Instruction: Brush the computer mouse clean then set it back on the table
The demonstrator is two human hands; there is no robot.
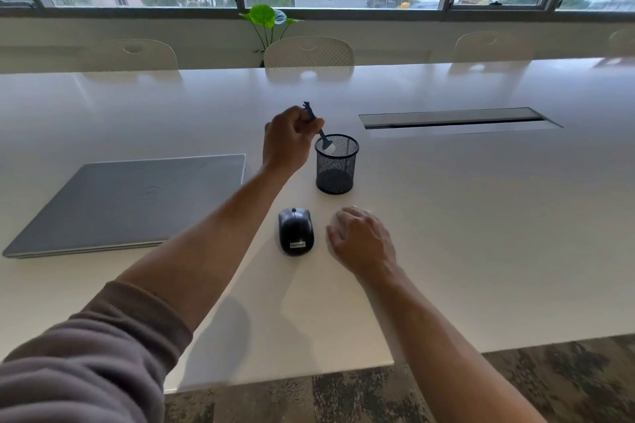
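While your left hand [288, 139] grips the brush [318, 129] over the mesh cup [336, 165], your relaxed right hand [360, 237] waits beside the mouse [295, 231].

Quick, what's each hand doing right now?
Left hand: grips the brush over the mesh cup.
Right hand: relaxed on the table, holding nothing.

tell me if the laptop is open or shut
Shut. The laptop lies flat on the table with its lid down, the grey top facing up.

Glossy black plastic mouse [296, 231], black wire-mesh metal cup [336, 165], smooth glossy white table [464, 216].
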